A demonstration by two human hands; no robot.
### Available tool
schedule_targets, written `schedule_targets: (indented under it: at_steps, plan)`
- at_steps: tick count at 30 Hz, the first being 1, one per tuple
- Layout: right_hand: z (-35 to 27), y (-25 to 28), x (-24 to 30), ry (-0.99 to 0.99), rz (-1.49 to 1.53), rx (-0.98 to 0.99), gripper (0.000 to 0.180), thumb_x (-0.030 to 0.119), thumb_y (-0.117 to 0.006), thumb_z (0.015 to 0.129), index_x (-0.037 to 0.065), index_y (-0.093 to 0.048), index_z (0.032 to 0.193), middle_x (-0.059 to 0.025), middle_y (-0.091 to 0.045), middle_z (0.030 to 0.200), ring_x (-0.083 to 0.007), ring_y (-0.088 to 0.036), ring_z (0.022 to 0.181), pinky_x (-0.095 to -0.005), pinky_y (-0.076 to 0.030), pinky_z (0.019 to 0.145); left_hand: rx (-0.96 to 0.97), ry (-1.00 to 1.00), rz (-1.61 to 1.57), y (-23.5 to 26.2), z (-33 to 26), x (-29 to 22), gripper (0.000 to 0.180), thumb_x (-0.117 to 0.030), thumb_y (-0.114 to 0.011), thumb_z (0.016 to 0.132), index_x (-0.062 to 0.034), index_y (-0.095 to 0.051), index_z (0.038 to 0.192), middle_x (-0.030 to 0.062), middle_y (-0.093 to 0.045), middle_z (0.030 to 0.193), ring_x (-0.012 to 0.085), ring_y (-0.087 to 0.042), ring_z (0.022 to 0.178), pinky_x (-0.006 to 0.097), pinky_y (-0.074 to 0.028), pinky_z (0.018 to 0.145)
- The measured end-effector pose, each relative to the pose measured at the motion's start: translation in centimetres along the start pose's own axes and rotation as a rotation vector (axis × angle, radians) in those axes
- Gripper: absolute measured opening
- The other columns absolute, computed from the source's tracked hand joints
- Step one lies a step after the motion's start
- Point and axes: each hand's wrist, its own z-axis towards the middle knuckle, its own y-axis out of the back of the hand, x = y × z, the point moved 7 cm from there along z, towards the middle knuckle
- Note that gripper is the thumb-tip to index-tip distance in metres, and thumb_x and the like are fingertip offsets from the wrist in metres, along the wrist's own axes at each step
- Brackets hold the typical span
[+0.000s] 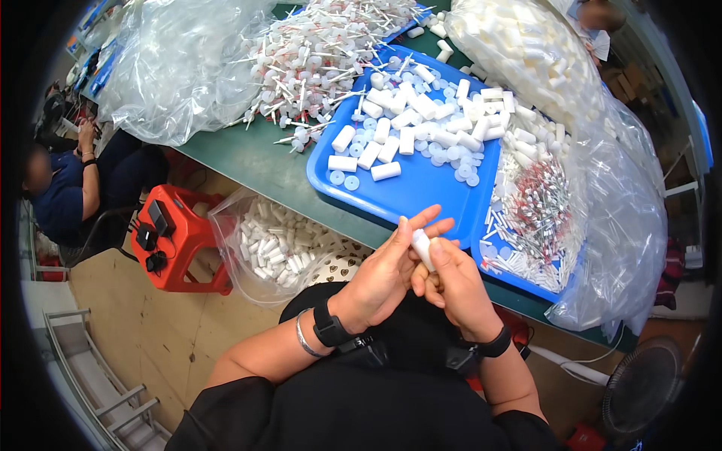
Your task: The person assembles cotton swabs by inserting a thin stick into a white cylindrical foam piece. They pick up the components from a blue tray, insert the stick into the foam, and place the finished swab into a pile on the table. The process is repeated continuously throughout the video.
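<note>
Both my hands meet over my lap, just in front of the green table's edge. My right hand [456, 282] grips a small white plastic cylinder [423, 245] between thumb and fingers. My left hand [383, 270] touches the same cylinder, its fingers spread and pointing up to the right. Beyond my hands lies a blue tray [410, 197] holding several white cylinders [387, 171] and small pale blue round caps [337, 178].
A heap of white sticks with caps [316, 60] lies on the green table [248, 158]. Clear bags of white parts [526, 52] stand at right, another open bag [274, 244] beside my knee. A red stool [177, 240], a seated person [68, 188] at left, a fan [639, 387] at lower right.
</note>
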Motion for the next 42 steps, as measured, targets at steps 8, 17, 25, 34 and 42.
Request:
schedule_targets:
  at_steps: [8,17,25,34,42]
  plan:
    - [-0.1,-1.6,1.0,0.586,-0.819,-0.193,0.028,0.027,-0.051,0.106,0.0,-0.059,0.108,-0.011,-0.063,0.069,-0.0189,-0.057,0.049,-0.0332,-0.044,0.046,-0.109,-0.117,0.02,1.8,-1.0,0.5,0.04,-0.036,-0.035,0.111,-0.0044,-0.056,0.123,0.0188,-0.056,0.139,0.0299,-0.056,0.127,0.042,-0.046,0.108]
    - [-0.5,-7.6,2.3,0.806,-1.209,-0.004,0.035,0.022,-0.072,0.088,0.002,-0.061,0.114,-0.0109,-0.065,0.087,-0.029,-0.066,0.072,-0.0381,-0.053,0.064,-0.571,-0.589,0.273,11.0,-8.0,-6.5,0.029,-0.026,-0.045,0.106,-0.0032,-0.062,0.098,0.0127,-0.068,0.099,0.0181,-0.06,0.09,0.034,-0.046,0.087]
    - [-5.8,8.1,8.3,0.629,-1.603,-0.562,0.006,0.005,-0.066,0.084,0.002,-0.063,0.089,-0.0122,-0.062,0.081,-0.0309,-0.064,0.073,-0.0413,-0.051,0.062,-0.901,-0.819,0.984,12.1,-10.7,-12.6,0.033,-0.016,-0.058,0.102,-0.0034,-0.058,0.132,0.0061,-0.06,0.126,0.0168,-0.056,0.109,0.031,-0.044,0.1]
    - [-6.1,12.9,7.3,0.501,-1.712,-0.553,0.006,0.007,-0.068,0.083,0.004,-0.063,0.085,-0.0132,-0.061,0.08,-0.0338,-0.064,0.074,-0.0434,-0.051,0.064,-0.103,-0.712,1.701,-2.4,5.0,-8.2,0.026,-0.01,-0.07,0.089,-0.0019,-0.067,0.114,0.0189,-0.064,0.118,0.0364,-0.059,0.113,0.042,-0.048,0.097]
    - [-7.9,12.4,9.5,0.439,-1.504,-0.543,0.022,0.013,-0.072,0.085,0.004,-0.067,0.105,-0.0138,-0.067,0.098,-0.0359,-0.067,0.077,-0.0435,-0.052,0.067,-0.11,-0.665,2.043,-3.5,11.0,-6.3,0.045,-0.023,-0.073,0.087,-0.0071,-0.063,0.127,0.0212,-0.055,0.137,0.0452,-0.05,0.126,0.05,-0.044,0.105]
